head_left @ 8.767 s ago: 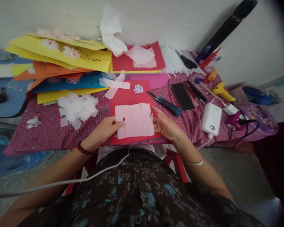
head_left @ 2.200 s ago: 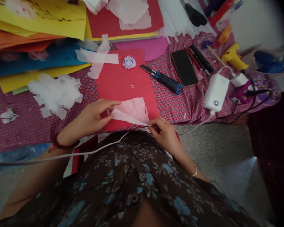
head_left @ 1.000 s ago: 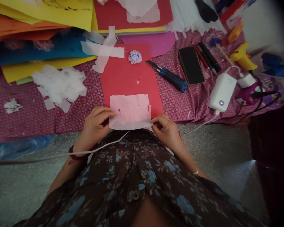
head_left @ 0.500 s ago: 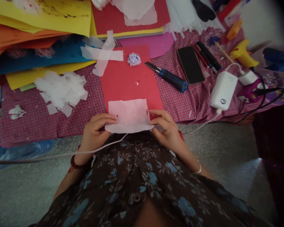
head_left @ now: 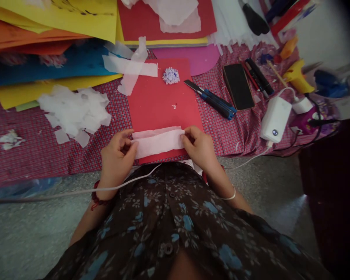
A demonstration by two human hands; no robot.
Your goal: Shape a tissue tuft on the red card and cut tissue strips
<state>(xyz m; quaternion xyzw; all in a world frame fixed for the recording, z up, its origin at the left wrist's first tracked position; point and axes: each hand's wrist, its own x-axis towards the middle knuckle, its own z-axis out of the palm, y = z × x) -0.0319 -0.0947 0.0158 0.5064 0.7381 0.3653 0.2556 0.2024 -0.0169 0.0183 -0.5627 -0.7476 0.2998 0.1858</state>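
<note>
Together, the left hand (head_left: 118, 157) and the right hand (head_left: 198, 149) pinch the two ends of a thin, pale paper (head_left: 160, 144), which looks folded over itself. It is over the bottom part of a red sheet (head_left: 163, 111), by the front edge of the worktop (head_left: 58, 157). The paper could rip if the hands pull too hard, or the fold could go crooked if one end slips. Farther back, a crumbly ball (head_left: 171, 76) sits near the sheet's top right corner. An open blue knife (head_left: 216, 103) pokes over its right edge; reaching across could mean a cut.
</note>
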